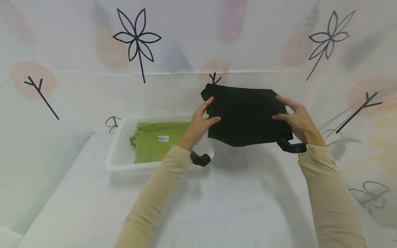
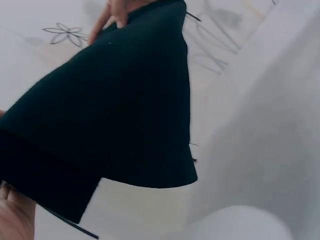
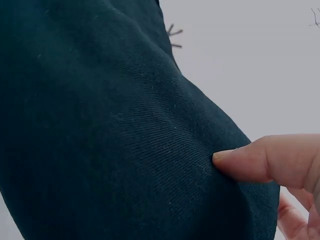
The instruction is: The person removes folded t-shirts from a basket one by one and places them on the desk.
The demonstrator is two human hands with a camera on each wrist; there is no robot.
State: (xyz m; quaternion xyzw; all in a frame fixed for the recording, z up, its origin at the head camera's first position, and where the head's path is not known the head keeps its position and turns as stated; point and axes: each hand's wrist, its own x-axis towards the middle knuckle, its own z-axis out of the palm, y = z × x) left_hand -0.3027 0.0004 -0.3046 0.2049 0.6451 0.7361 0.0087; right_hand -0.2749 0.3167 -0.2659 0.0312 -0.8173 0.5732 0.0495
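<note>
A folded piece of black cloth (image 1: 248, 115) is held up in the air between both hands. The left hand (image 1: 198, 125) grips its left side, thumb on the near face. On the opposite side the right hand (image 1: 299, 120) pinches the edge, and the right wrist view shows that thumb (image 3: 245, 162) pressing into the finely ribbed knit fabric (image 3: 150, 130). In the left wrist view the cloth (image 2: 125, 100) hangs as a folded panel with a lower flap, the left hand (image 2: 17, 215) at its lower left. Other fingers are hidden behind the cloth.
A white plastic basket (image 1: 116, 151) stands on the white-covered table (image 1: 223, 206) at the left, partly behind the left forearm. Inside lies a folded green garment (image 1: 152, 146) with a small white label (image 1: 163, 138). A patterned curtain (image 1: 186, 44) forms the backdrop.
</note>
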